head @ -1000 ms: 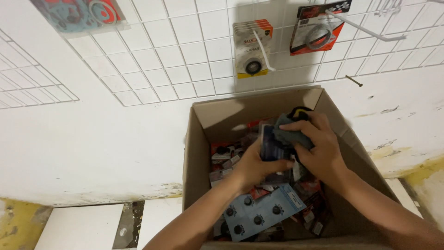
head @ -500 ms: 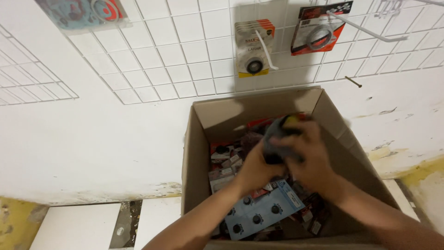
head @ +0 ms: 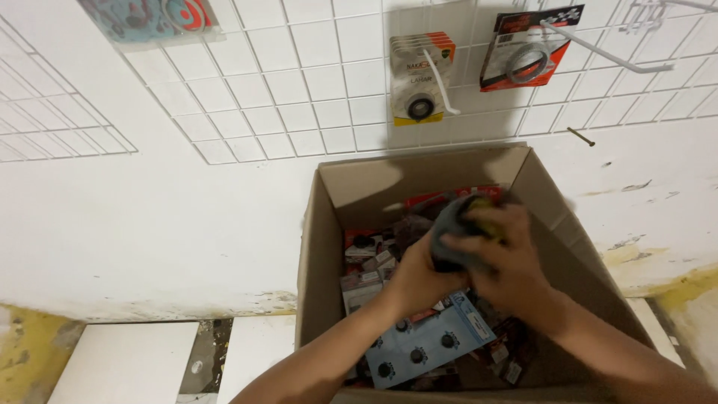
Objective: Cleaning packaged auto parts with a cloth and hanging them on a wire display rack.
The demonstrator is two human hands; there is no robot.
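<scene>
Cardboard box [head: 329, 224] is sitting below the wire grid [head: 299, 82]; I'm seeing both the left hand [head: 416, 278] and the right hand [head: 502, 258] closing around a blurred bundle of packets [head: 455, 224] above its contents, probably to keep them together.

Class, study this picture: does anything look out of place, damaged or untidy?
The packets lie jumbled loose in the cardboard box, not stacked. A bare screw sticks from the wall, and the paint low on that wall is stained and flaking.
</scene>
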